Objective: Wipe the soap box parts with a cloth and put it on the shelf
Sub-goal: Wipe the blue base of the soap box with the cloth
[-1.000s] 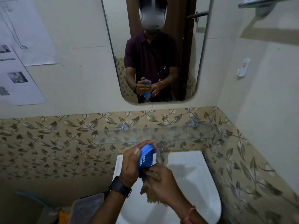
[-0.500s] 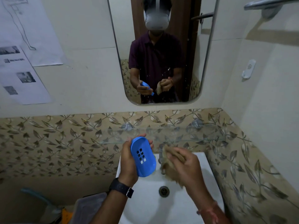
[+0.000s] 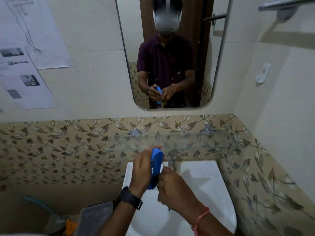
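Note:
My left hand (image 3: 142,169) grips a blue slotted soap box part (image 3: 155,169), held on edge above the white sink (image 3: 204,181). My right hand (image 3: 172,188) is closed around a brownish cloth (image 3: 160,183), which is mostly hidden in the fist and pressed against the lower right side of the blue part. A glass shelf (image 3: 187,142) runs along the wall just beyond my hands. In the mirror (image 3: 170,53), the reflection shows both hands together on the blue part.
A metal tap (image 3: 172,159) stands at the back of the sink, just right of the blue part. A grey lidded container (image 3: 95,217) sits lower left. Papers (image 3: 25,65) hang on the left wall, a towel bar (image 3: 286,4) at upper right.
The blue part has turned from face-on to edge-on in my left hand. My right hand with the cloth has moved left and down, back against the part.

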### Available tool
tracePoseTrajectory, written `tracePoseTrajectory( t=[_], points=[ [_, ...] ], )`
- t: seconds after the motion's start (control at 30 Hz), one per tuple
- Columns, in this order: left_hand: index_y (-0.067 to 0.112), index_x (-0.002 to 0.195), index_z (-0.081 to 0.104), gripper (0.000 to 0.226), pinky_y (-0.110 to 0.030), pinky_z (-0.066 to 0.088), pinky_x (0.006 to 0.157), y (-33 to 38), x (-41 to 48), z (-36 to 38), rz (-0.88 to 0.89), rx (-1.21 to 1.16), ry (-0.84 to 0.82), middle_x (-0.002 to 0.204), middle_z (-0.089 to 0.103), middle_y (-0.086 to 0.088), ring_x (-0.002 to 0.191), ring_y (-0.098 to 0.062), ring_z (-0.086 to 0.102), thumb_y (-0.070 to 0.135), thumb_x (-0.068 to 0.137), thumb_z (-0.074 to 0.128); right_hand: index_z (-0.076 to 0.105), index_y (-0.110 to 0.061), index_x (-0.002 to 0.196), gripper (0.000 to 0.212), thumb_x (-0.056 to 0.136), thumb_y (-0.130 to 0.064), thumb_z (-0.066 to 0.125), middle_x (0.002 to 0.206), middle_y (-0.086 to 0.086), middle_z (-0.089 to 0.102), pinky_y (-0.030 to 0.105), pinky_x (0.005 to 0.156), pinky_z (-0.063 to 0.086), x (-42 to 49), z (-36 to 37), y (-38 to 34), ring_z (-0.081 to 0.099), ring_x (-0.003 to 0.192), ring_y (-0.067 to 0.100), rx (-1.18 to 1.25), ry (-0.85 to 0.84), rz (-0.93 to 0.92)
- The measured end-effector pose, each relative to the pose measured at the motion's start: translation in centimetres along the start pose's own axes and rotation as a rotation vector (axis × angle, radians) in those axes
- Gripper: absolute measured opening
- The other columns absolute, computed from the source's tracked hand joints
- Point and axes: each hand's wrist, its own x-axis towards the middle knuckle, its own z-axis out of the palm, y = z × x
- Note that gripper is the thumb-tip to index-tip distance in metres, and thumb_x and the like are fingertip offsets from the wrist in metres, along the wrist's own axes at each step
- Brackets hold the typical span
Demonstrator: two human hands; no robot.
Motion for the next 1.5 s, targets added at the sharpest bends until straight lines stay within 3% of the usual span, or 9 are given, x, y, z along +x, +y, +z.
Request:
tracePoseTrajectory(
  t=[0.13,0.43,0.57,0.73,0.83,0.97,1.13,1.33,1.5],
  points=[
    [0.010,0.114,0.075,0.052,-0.047,0.057,0.093,-0.5,-0.4,-0.1,-0.110,-0.219,0.034,0.106,0.074,-0.027,0.106,-0.045,0.068,0.052,0.098,0.049,0.064,-0.001,0.073,0.013,0.083,-0.010,0.062,0.074,0.005,0.065,0.027,0.068,0.049,0.5,-1.8,-0.1,0.063,0.072,0.017,0.364,-0.183,0.098],
    [0.004,0.127,0.064,0.064,-0.040,0.059,0.082,0.4,-0.8,0.9,-0.257,-0.530,-0.090,0.100,0.068,-0.023,0.093,-0.033,0.067,0.051,0.093,0.039,0.072,0.001,0.112,0.023,0.093,-0.007,0.063,0.113,0.022,0.073,0.043,0.096,0.053,1.2,-3.4,-2.7,0.071,0.104,0.033,1.591,-0.087,0.470],
    [0.005,0.122,0.068,0.060,-0.035,0.061,0.074,0.0,-0.9,0.9,-0.173,-0.491,-0.060,0.092,0.073,-0.017,0.084,-0.027,0.071,0.048,0.096,0.037,0.072,-0.001,0.112,0.026,0.094,-0.017,0.062,0.109,0.022,0.074,0.043,0.082,0.057,1.3,-3.4,-3.4,0.070,0.104,0.037,1.821,0.135,0.712],
    [0.005,0.127,0.065,0.055,-0.033,0.062,0.074,0.0,-1.2,1.0,-0.192,-0.528,-0.063,0.095,0.074,-0.016,0.087,-0.025,0.072,0.046,0.100,0.040,0.077,-0.010,0.095,0.011,0.091,-0.011,0.067,0.091,0.011,0.079,0.038,0.078,0.060,1.7,-2.0,-5.6,0.076,0.089,0.026,1.384,0.402,0.522],
    [0.005,0.126,0.066,0.060,-0.037,0.062,0.076,0.4,-0.8,0.2,-0.256,-0.556,-0.081,0.094,0.072,-0.022,0.085,-0.030,0.071,0.049,0.093,0.040,0.078,-0.027,0.091,0.011,0.090,-0.026,0.067,0.081,-0.004,0.076,0.023,0.064,0.055,1.6,-2.5,-5.1,0.073,0.075,0.010,0.778,0.210,0.192],
    [0.002,0.121,0.069,0.060,-0.037,0.061,0.084,0.1,0.1,-1.4,-0.229,-0.440,-0.045,0.099,0.074,-0.024,0.093,-0.034,0.071,0.049,0.099,0.039,0.076,-0.017,0.084,0.020,0.092,-0.013,0.059,0.069,-0.009,0.068,0.005,0.060,0.041,0.6,-3.9,-2.8,0.059,0.061,-0.006,0.252,-0.268,-0.078],
    [0.007,0.121,0.071,0.067,-0.037,0.060,0.085,-0.1,0.3,-1.8,-0.293,-0.404,0.012,0.106,0.075,-0.024,0.101,-0.033,0.073,0.058,0.089,0.042,0.072,-0.018,0.097,0.020,0.092,-0.015,0.053,0.095,0.003,0.055,0.018,0.067,0.034,0.3,-3.9,-0.6,0.062,0.089,0.020,-0.181,-0.040,-0.005],
    [0.006,0.121,0.072,0.062,-0.038,0.062,0.076,-1.0,0.1,-2.0,-0.347,-0.463,0.045,0.102,0.075,-0.023,0.089,-0.032,0.073,0.049,0.104,0.031,0.071,-0.015,0.106,0.030,0.081,-0.001,0.061,0.092,-0.003,0.051,0.004,0.072,0.044,1.2,-5.1,-1.9,0.055,0.073,0.011,-0.048,0.513,-0.117],
    [0.010,0.120,0.073,0.061,-0.038,0.060,0.075,-0.6,0.5,-1.6,-0.303,-0.426,0.022,0.100,0.076,-0.022,0.089,-0.030,0.074,0.054,0.097,0.037,0.071,-0.015,0.113,0.032,0.085,-0.005,0.059,0.098,0.005,0.062,0.022,0.072,0.051,0.5,-1.3,-2.2,0.061,0.079,0.018,-0.137,0.301,-0.285]
  ],
)
